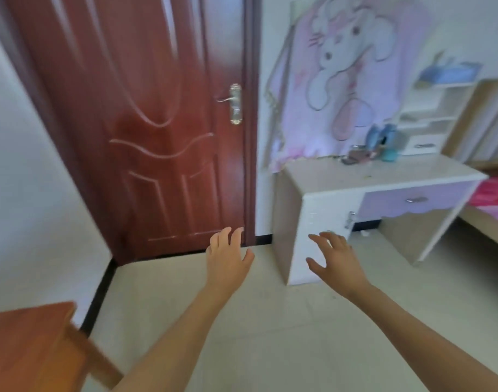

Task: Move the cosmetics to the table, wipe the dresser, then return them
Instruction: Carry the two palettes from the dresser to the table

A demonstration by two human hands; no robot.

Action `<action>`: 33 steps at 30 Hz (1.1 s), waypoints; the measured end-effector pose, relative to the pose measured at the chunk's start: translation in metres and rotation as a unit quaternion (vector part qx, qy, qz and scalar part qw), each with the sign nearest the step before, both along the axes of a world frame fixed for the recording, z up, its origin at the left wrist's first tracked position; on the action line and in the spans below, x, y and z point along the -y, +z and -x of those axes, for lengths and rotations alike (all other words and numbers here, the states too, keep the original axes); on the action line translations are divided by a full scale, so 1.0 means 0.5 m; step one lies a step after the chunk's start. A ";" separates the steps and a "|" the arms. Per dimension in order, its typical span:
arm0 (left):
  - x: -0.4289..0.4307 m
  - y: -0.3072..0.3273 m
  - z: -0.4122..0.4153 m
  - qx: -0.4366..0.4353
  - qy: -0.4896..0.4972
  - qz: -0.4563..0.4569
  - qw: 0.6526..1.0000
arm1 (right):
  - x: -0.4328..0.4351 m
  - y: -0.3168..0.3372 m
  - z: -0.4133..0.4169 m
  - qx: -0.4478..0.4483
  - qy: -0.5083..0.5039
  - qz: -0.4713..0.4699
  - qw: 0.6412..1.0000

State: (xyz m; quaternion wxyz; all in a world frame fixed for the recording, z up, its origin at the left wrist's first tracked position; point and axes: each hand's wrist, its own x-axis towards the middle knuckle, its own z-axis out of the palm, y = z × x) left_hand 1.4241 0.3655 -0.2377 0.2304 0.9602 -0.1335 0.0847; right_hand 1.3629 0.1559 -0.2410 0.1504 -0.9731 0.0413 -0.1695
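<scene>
The dresser (355, 176) stands against the far wall, right of the red-brown door (146, 123). Its long top runs sideways along that wall, from the door side toward the bed (491, 199), and its lilac drawer (411, 199) faces out into the room. The cosmetics (375, 148) sit in a small huddle at the back edge of the top, close against the pink rabbit cloth (349, 80) hanging behind. They are too blurred to name one by one or to say which way any of them points; I can make out something blue, something teal beside it and a darker flat piece lying to their left. The front part of the top is bare. Only a corner of the wooden table (30, 343) shows, low on the left and well apart from the dresser. Both bare arms reach forward over the pale floor, backs of the hands upward. The left hand (228, 256) hangs in the air in line with the foot of the door, fingers spread and a little bent, holding nothing. The right hand (335, 258) is raised before the dresser's white cabinet side, fingers fanned apart and lightly hooked, thumb out to the left, also empty. Neither hand is near the cosmetics.
</scene>
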 end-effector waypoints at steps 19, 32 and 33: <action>0.523 0.069 -0.264 0.042 -0.191 0.092 0.976 | 0.428 0.107 -0.038 -0.005 -0.215 0.023 0.976; 0.664 -0.033 -0.562 -0.055 -0.173 0.091 0.979 | 0.570 0.033 -0.330 -0.161 -0.171 0.091 0.968; 0.678 -0.048 -0.570 -0.063 -0.177 0.088 0.978 | 0.585 0.026 -0.337 -0.170 -0.182 0.086 0.965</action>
